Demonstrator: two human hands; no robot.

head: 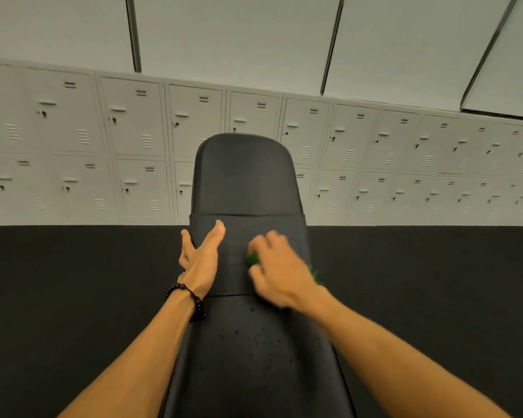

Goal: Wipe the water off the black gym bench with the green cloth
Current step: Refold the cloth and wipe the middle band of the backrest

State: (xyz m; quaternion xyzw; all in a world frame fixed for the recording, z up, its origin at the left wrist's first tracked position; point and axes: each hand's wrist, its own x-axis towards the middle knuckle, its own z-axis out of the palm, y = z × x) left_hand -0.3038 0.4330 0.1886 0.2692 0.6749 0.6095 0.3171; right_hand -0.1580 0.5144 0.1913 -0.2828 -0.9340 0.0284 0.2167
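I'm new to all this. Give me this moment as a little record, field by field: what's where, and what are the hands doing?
place: room with grey lockers behind
bench: black gym bench, running away from the viewer
left hand: left hand flat on the bench's left edge, fingers straight
right hand: right hand, blurred, gripping the green cloth on the bench
water: droplets on the near section, not yet wiped
wrist: beaded bracelet on the left

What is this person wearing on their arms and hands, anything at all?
Very little. Both forearms are bare, with no sleeves in view and no gloves. The left hand has a bracelet of dark round beads at its wrist, with a short strand hanging from it. The right hand is blurred; nothing shows on it.
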